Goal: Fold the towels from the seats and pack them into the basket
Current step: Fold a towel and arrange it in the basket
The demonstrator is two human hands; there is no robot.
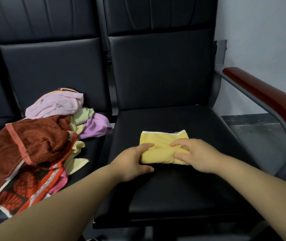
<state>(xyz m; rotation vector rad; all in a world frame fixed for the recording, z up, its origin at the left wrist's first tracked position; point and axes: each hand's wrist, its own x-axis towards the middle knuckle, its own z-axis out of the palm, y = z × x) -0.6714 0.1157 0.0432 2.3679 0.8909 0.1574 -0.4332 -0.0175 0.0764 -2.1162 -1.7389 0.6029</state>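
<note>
A loose pile of unfolded towels is seen on the left seat, with a rust-red one on top and pink, lilac and pale yellow ones under and behind it; none of these is touched. Just right of the pile, on the right seat, the left hand is found at the left end of the yellow towel: the fingers are laid over the top and the thumb is tucked at the near edge, so that end is gripped. The towel is already folded small and lies flat, long axis running left to right across the cushion, with the white-trimmed edge on the far side, away from the person. The right end is covered by the right hand, whose fingers are curled down and a ridge of cloth is pinched between fingertips and thumb. Both hands are on the near long edge, one per end, about equally close; the free cloth lies beyond the fingers. A further fold or a lift is judged to be next. A dark red armrest is seen far right. No basket is in view, so its direction cannot be told.
</note>
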